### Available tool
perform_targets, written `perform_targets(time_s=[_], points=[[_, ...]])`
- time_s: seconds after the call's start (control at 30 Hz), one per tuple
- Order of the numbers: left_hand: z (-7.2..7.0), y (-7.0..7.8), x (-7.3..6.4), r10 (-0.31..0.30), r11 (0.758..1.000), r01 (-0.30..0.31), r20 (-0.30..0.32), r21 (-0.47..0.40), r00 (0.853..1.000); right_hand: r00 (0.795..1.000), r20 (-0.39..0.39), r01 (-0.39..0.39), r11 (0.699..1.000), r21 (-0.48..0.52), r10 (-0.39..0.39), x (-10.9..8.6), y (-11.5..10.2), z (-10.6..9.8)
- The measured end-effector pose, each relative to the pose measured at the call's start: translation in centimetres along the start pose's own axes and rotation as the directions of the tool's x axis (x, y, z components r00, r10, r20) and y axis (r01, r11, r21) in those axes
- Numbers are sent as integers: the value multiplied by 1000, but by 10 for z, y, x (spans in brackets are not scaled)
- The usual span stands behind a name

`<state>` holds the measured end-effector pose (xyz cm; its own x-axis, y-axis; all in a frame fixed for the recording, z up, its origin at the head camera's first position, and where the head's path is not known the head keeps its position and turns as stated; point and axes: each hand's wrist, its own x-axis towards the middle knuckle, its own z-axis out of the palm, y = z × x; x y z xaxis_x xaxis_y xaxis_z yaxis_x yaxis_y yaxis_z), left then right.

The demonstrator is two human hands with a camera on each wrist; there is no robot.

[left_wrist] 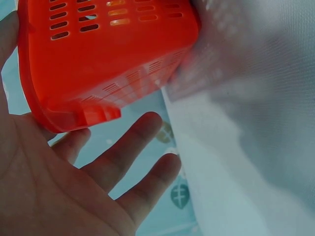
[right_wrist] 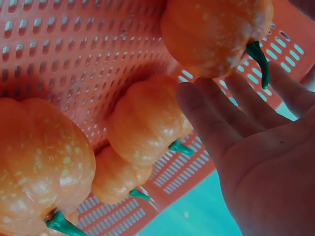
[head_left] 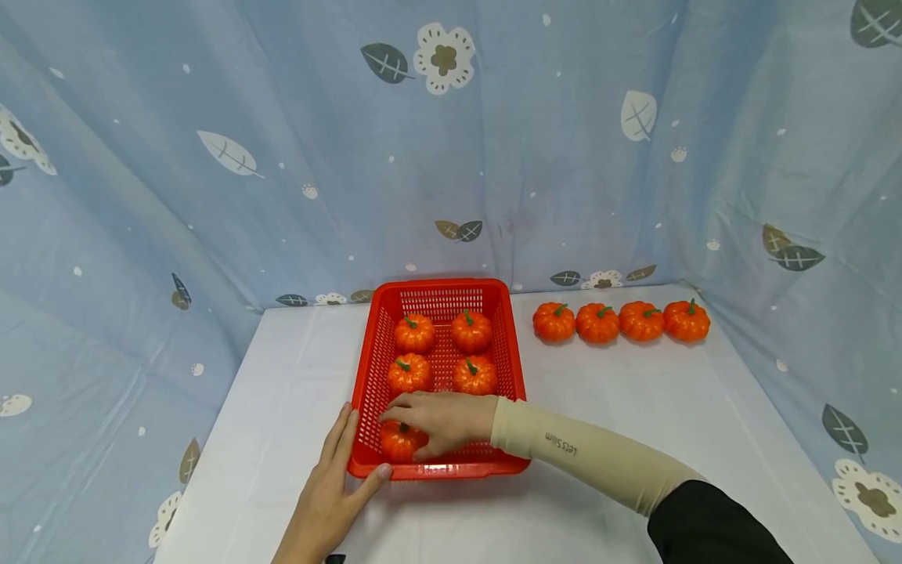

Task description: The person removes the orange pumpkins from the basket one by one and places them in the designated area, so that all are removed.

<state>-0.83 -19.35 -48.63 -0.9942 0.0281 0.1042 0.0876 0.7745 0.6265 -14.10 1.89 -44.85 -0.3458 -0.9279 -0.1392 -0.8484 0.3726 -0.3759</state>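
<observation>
A red perforated plastic basket (head_left: pixel 479 470) stands on the white table with several small orange pumpkins inside, all with green stems. My right hand (head_left: pixel 444 419) reaches into its near left part and holds a pumpkin (head_left: pixel 400 442) between thumb and fingers; that pumpkin (right_wrist: pixel 216 34) also shows at the top of the right wrist view. Beyond it are a pumpkin (head_left: pixel 409 374) on the left and another pumpkin (head_left: pixel 475 376) on the right. At the near left corner, my left hand (head_left: pixel 327 489) touches the basket's rim, thumb along the front and straight fingers along the side.
To the right of the basket, several more pumpkins (head_left: pixel 598 323) stand in a row near the table's back edge. A blue patterned curtain (head_left: pixel 317 141) hangs behind and on both sides of the white table (head_left: pixel 599 501).
</observation>
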Motion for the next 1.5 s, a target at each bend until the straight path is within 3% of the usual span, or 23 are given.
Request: perform_targets(time_s=[0.27, 0.57, 0.87, 1.27, 1.5], points=[[-1, 2, 1, -20, 1000, 20, 15, 6, 1000, 1000, 20, 6, 999, -48, -5, 4, 3, 5], [-1, 2, 2, -31, 999, 30, 22, 11, 999, 997, -22, 67, 990, -120, -71, 3, 4, 7], [-1, 3, 2, -42, 999, 41, 28, 13, 999, 999, -6, 52, 991, -125, -53, 1, 2, 4], [0, 2, 1, -23, 1000, 23, 24, 7, 999, 997, -55, 50, 996, -72, -54, -7, 1, -4], [-1, 2, 2, -23, 1000, 22, 17, 13, 1000, 989, -136, 56, 998, -17, -58, -16, -1, -14]])
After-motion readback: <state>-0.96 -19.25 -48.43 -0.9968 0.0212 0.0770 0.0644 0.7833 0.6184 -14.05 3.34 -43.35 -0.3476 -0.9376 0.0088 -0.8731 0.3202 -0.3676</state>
